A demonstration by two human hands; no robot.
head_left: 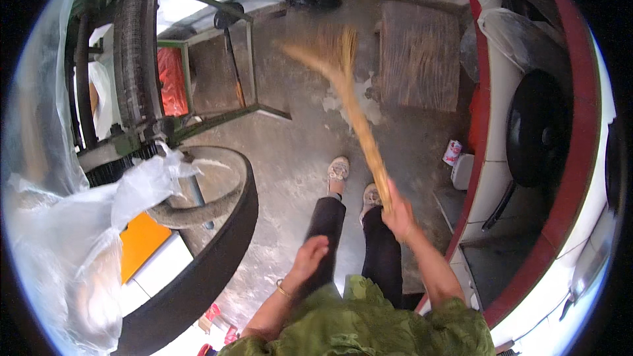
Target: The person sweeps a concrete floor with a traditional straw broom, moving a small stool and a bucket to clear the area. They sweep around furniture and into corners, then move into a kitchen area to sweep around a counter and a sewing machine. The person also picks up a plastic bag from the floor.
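The step in hand looks like a sweeping stroke: the right hand's (399,214) grip is closed around the lower handle of the straw broom (361,122). The blurred bristles lie well ahead of that grip, slightly left, over the floor (283,151); contact is unclear. The left hand (310,257), loosely curled, appears empty. Another stroke would call for a firm grip and low bristles.

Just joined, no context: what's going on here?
The person's right grip is closed around the handle of a straw broom, whose blurred bristles spread out ahead of the feet, left of a wooden board. The left grip looks empty, loosely curled. A large dark wheel stands at left.
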